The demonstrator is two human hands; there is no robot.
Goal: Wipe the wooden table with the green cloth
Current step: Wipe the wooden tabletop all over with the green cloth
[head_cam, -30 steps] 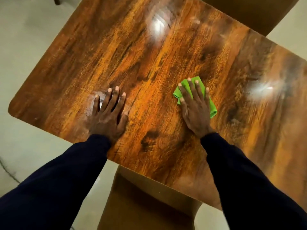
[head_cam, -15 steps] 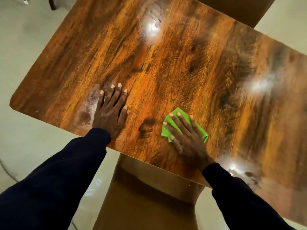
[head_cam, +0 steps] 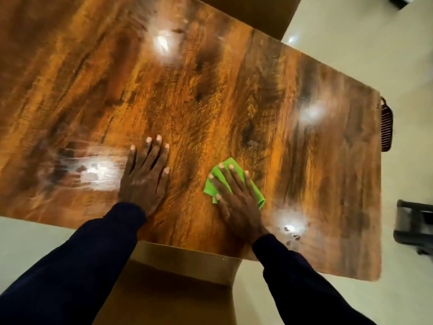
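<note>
While your right hand [head_cam: 236, 202] lies flat with its fingers straight and a little spread, it presses the green cloth [head_cam: 210, 189] down onto the wooden table [head_cam: 234, 90]; nothing is curled round the cloth, it is only pinned under your palm and fingers. The folded cloth shows past your fingertips at twelve o'clock, beside your thumb at nine o'clock and by your little finger at three o'clock. It sits near the table's near edge, toward five o'clock from the middle of the tabletop.

Your left hand [head_cam: 145, 181] lies at nine o'clock from the right one, apart from it and not touching the cloth. It is also flat on the wood, fingers straight and close together, with nothing in it. Dark sleeves [head_cam: 70, 266] cover both arms to the wrists.

At nine o'clock from your left hand, a bright glare patch [head_cam: 98, 172] shows pale streaks on the surface. More glare spots lie at twelve o'clock, two o'clock and five o'clock on the tabletop.

At six o'clock, a tan chair [head_cam: 168, 289] is tucked under the near edge, between your arms. A slatted chair back [head_cam: 386, 123] peeks past the table's edge at three o'clock, and a dark object [head_cam: 414, 226], too blurred to identify, stands on the pale floor [head_cam: 351, 43] at four o'clock.
</note>
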